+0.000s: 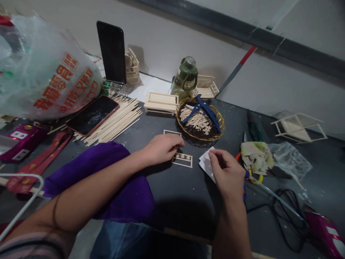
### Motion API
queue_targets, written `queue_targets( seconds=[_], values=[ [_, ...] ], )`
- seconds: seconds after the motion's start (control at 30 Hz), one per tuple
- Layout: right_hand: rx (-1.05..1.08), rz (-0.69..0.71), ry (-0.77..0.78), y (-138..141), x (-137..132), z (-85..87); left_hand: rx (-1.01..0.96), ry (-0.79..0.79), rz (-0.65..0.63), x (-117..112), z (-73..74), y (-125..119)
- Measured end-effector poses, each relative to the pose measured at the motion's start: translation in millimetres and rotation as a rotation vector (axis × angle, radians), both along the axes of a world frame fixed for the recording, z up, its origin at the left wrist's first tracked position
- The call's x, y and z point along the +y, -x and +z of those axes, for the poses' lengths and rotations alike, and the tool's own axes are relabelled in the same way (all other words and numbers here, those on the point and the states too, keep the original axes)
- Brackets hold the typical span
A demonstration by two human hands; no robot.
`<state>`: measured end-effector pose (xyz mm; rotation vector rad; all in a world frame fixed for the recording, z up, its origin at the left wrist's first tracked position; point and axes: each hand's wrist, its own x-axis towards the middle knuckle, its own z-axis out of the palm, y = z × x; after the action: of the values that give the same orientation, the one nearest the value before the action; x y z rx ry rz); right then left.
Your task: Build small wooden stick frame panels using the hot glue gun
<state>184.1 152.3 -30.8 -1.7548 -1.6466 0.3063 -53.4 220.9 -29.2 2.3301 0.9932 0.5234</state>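
My left hand (164,149) lies with curled fingers over a small wooden frame of thin sticks (182,166), gripping its upper left part. A row of tiny wooden pieces runs across this frame. Just beyond the hand is another thin stick frame (172,132), partly covered by my fingers. To the right, my right hand (228,172) has thumb and forefinger closed in a pinch over the edge of a white paper piece (207,164). Whatever lies between those fingertips is too small to make out.
Ahead, a yellow wire basket (223,126) holds short sticks and blue cutters (206,111). Long wooden sticks (121,120) and a phone (93,114) lie left, near a plastic bag (54,79). A green bottle (185,77) stands behind. Right are a cloth (256,156) and black cable (283,212).
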Motion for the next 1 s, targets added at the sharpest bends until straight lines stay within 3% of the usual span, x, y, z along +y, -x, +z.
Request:
queue_targets(
  seconds=[0.27,0.43,0.53,0.7,0.87,0.93,1.0],
  values=[
    [-0.372,-0.23,0.238,-27,-31,29.3,-0.041,-0.095,-0.022,-4,2.5,-3],
    [-0.693,-0.39,0.534,-51,-46,34.4,-0.119,-0.146,0.075,-6,1.4,-4],
    [-0.734,-0.379,0.653,-56,-47,34.7,-0.219,-0.173,0.139,-7,1.0,-5],
    [-0.744,-0.359,0.762,-62,-45,31.1,-0.377,-0.241,0.172,-9,1.3,-6],
    [-0.72,-0.266,0.834,-79,-46,12.4,-0.516,-0.355,0.19,-10,6.8,-5],
    [-0.705,-0.258,0.797,-86,-47,3.7,-0.487,-0.429,0.119,-15,9.9,-7],
    [-0.675,-0.265,0.755,-92,-47,-2.4,-0.366,-0.49,-0.042,-26,10.5,-13]
  ],
)
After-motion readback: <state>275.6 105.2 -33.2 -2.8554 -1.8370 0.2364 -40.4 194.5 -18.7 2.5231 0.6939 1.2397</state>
